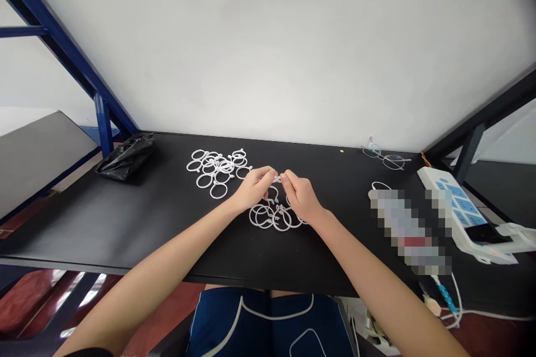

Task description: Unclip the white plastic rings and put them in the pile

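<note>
My left hand (254,187) and my right hand (300,196) meet over the black table (125,223), fingers pinched together on one small white plastic ring (277,179) held between them. Just below the hands lies a cluster of linked white rings (271,216). A loose pile of several more white rings (215,169) lies to the left, behind my left hand.
A crumpled black plastic bag (125,159) sits at the table's back left. A pair of glasses (384,157) lies at the back right. A white power strip (463,213) and cables lie at the right edge. A white wall stands behind.
</note>
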